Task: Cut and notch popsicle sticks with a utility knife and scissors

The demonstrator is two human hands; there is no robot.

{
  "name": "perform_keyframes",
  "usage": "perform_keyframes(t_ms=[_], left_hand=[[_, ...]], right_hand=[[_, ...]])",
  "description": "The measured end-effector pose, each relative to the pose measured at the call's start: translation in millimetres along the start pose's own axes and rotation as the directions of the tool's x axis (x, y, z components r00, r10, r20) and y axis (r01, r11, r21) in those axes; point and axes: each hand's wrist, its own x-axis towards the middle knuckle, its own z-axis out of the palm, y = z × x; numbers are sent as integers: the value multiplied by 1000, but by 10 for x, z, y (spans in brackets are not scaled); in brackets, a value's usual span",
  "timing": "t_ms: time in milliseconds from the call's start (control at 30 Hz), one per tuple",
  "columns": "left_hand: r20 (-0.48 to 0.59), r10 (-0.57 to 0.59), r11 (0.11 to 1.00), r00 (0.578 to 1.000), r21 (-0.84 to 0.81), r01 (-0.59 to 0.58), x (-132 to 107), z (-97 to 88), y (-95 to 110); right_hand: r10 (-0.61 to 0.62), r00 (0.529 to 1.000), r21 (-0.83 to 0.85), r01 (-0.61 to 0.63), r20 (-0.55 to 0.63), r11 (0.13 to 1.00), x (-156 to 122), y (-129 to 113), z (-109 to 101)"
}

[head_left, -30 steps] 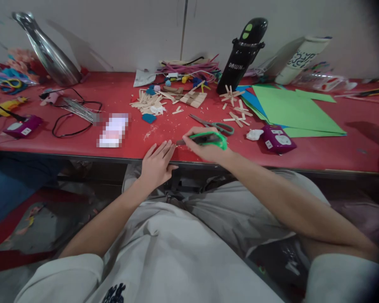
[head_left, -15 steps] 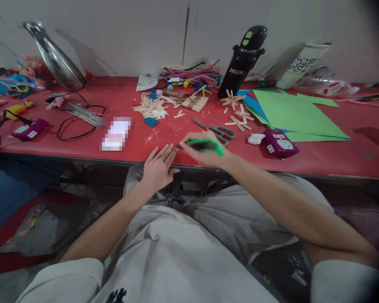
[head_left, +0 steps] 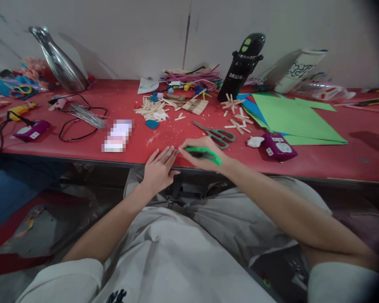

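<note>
My right hand (head_left: pixel 205 156) is closed round a green-handled cutter (head_left: pixel 205 153) at the front edge of the red table (head_left: pixel 318 155). Its tip points left toward the fingertips of my left hand (head_left: pixel 159 168). That hand lies flat with fingers stretched out on the table edge, pressing on something too small to make out. Grey-handled scissors (head_left: pixel 216 134) lie just behind my right hand. A pile of wooden craft sticks (head_left: pixel 151 107) sits further back, with more loose sticks (head_left: pixel 236 120) to the right.
A black bottle (head_left: pixel 244 63), green and blue paper sheets (head_left: pixel 290 120), a purple box (head_left: pixel 278 146), a metal jug (head_left: pixel 58 61), black cables (head_left: pixel 78 124), a second purple box (head_left: pixel 28 131) and coloured pipe cleaners (head_left: pixel 192 75) crowd the table. My lap is below the edge.
The view has shifted slightly downward. My right hand has turned so the green cutter lies flatter, its tip nearer my left fingertips. My left hand has stayed put.
</note>
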Motion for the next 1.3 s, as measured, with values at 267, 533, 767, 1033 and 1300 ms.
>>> perform_keyframes(t_ms=[267, 533, 767, 1033, 1300], left_hand=[[-7, 1, 1000, 1000, 0, -1, 1, 0, 2], [2, -10, 1000, 1000, -11, 10, 6, -10, 13], [16, -11, 1000, 1000, -3, 11, 10, -21, 18], [-4, -15, 1000, 1000, -20, 15, 9, -15, 18], [-6, -28, 999, 1000, -27, 28, 20, -28, 33]], right_hand=[[-15, 1000, -9, 15, 15, 1000, -24, 27, 2], [-24, 1000, -50, 23, -13, 998, -80, -32, 8], [76, 983, -51, -86, -165, 995, -95, -31, -21], [134, 967, -66, -152, -218, 986, -65, -42, 8], [94, 976, -56, -107, -197, 993, -49, 4, 75]])
